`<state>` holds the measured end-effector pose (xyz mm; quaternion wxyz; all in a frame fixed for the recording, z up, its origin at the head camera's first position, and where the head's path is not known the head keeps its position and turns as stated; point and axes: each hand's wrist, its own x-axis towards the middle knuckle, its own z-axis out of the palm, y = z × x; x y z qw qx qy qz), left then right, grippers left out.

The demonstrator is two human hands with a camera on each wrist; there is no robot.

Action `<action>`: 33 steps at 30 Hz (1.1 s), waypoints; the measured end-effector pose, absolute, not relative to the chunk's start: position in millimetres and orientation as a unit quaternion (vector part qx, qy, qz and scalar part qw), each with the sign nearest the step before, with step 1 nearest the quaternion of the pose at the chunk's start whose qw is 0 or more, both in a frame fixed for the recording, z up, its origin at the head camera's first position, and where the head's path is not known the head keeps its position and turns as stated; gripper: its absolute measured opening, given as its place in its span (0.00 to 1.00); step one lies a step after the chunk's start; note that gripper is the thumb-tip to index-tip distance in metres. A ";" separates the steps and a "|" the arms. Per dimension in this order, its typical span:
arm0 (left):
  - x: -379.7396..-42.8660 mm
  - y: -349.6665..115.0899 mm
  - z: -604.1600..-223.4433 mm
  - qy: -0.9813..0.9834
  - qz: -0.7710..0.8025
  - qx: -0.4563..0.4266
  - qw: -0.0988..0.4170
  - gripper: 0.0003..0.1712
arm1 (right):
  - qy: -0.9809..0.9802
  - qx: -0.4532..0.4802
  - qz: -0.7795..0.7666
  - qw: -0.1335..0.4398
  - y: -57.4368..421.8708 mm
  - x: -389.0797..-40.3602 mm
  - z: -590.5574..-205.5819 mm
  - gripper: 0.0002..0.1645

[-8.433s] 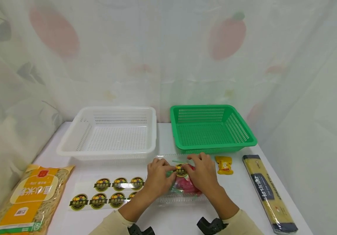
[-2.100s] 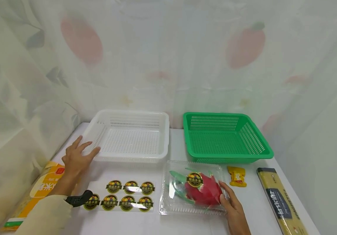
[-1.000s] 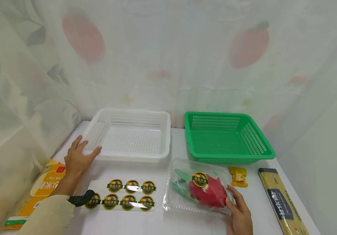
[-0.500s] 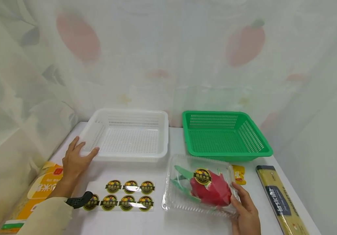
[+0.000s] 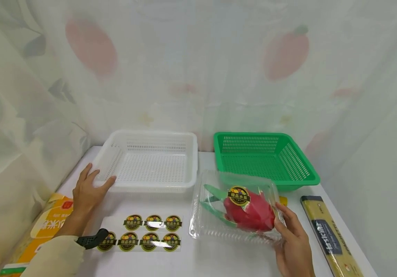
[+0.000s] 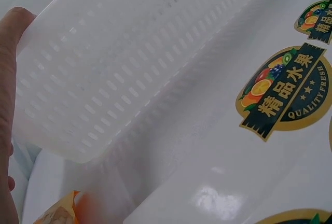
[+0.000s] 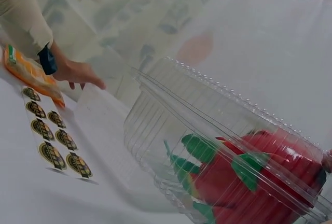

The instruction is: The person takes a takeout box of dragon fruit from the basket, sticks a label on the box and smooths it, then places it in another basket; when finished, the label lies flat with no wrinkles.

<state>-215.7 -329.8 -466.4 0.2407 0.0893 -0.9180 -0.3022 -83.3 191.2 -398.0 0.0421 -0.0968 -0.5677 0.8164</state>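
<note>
My right hand (image 5: 293, 236) grips the right end of a clear plastic clamshell box (image 5: 203, 225), thumb and fingers on its edge. The box is raised off the table and tilted, overlapping the green basket's front edge in the head view. Inside lies a red dragon fruit (image 5: 250, 213) with green leaf tips. A round black-and-gold sticker (image 5: 238, 196) is on the lid. My left hand (image 5: 89, 192) holds the front left corner of the white basket (image 5: 153, 184), thumb along the front rim and fingers at the left side.
The green basket (image 5: 302, 182) stands at the back right. A sticker sheet (image 5: 139, 227) lies front left, beside an orange noodle bag (image 5: 47, 227). A spaghetti pack (image 5: 330, 234) lies at the right edge, and a small yellow packet (image 5: 283, 200) is mostly hidden behind the box.
Earlier both hands were on the box at the sticker. The left hand has since moved to the white basket; the right has lifted and tilted the box, moving it slightly right and toward the back.
</note>
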 end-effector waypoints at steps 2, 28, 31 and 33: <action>-215.3 -330.2 -466.7 -0.919 -0.300 0.090 0.241 0.42 | -0.568 -0.077 0.818 0.041 190.0 -86.5 -392.9 0.30; -213.3 -327.3 -464.2 -0.920 -0.305 0.091 0.227 0.43 | -0.564 -0.036 0.823 0.051 144.1 -155.1 -334.0 0.29; -213.4 -328.4 -464.5 -0.919 -0.306 0.090 0.231 0.43 | -0.557 -0.036 0.828 0.048 135.3 -164.7 -330.9 0.28; -213.8 -328.4 -465.2 -0.919 -0.304 0.089 0.233 0.43 | -0.552 -0.036 0.832 0.044 129.8 -171.3 -329.0 0.27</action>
